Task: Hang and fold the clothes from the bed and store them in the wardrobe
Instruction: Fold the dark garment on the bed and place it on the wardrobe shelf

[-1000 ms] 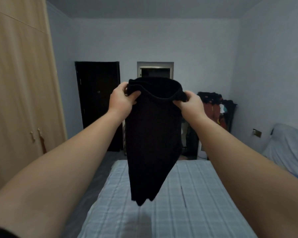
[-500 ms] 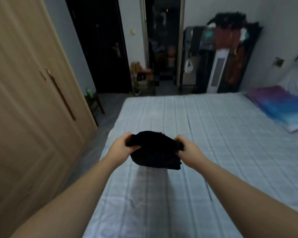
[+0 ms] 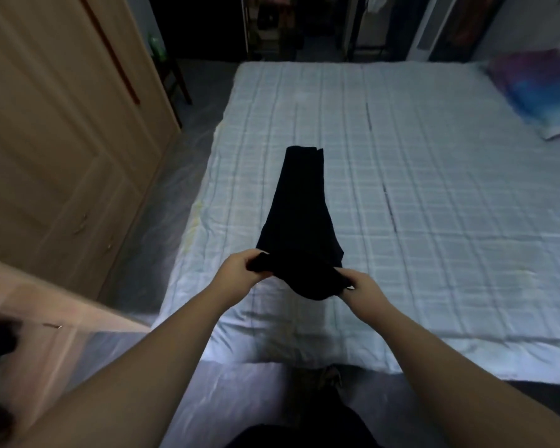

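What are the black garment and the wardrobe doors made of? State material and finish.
Black garment: soft matte fabric, probably knit or cotton; it drapes limply from both hands' grip onto the bed. Wardrobe doors: light wood or wood-look laminate, smooth satin, with faint grain and raised panels.

Pretty clearly a bedroom in someone's home; big bed (image 3: 434,189) with a pale checked cover fills most of the room; tall wooden wardrobe (image 3: 46,140) runs along the left; colourful pillow (image 3: 537,92) far right; dark doorway (image 3: 201,24) at the back.
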`<action>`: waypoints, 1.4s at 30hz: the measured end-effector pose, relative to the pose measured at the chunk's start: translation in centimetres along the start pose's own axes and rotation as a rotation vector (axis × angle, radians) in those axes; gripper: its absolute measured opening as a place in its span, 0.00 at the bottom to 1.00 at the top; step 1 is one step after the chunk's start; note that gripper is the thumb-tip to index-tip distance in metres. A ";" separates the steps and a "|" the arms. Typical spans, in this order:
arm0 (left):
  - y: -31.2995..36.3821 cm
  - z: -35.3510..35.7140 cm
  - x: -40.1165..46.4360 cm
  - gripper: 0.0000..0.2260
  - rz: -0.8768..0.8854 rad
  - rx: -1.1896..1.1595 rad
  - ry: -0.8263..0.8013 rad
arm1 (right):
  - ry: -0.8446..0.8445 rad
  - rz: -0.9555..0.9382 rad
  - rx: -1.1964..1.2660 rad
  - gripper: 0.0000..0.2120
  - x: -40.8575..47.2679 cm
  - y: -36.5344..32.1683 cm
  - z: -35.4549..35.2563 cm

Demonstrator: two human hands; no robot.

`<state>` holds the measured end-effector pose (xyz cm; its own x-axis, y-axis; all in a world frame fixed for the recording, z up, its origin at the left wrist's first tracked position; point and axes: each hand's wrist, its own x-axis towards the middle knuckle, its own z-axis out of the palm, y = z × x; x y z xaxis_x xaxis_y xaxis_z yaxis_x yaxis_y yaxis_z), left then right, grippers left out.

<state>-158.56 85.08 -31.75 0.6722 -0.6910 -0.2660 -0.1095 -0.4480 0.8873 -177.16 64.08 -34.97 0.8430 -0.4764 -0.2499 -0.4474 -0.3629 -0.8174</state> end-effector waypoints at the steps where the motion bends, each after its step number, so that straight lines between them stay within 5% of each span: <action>1: -0.4 -0.2 -1.5 0.09 0.004 0.015 -0.008 | -0.006 0.007 -0.015 0.21 -1.2 -0.3 0.5; 10: -0.5 -2.7 -10.3 0.08 0.008 0.147 -0.208 | -0.157 0.117 0.005 0.07 -9.3 -2.6 1.4; 17: 1.0 -3.9 -10.5 0.10 0.019 0.045 -0.270 | -0.196 0.114 0.055 0.03 -10.3 -4.0 0.3; 20: 1.4 -3.9 -8.1 0.11 0.033 0.024 -0.216 | -0.177 0.101 0.100 0.09 -8.1 -4.6 -0.2; 32: 4.3 -3.6 14.4 0.12 -0.122 -0.135 -0.042 | -0.019 0.180 0.259 0.10 12.9 -2.8 -4.5; 42: -4.3 -0.1 38.5 0.14 -0.252 -0.177 0.037 | 0.057 0.315 0.314 0.12 35.9 7.0 -2.7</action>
<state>-132.18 60.47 -45.78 0.6885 -0.5478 -0.4752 0.1915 -0.4947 0.8477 -150.79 42.29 -48.28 0.6584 -0.5709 -0.4905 -0.5601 0.0638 -0.8260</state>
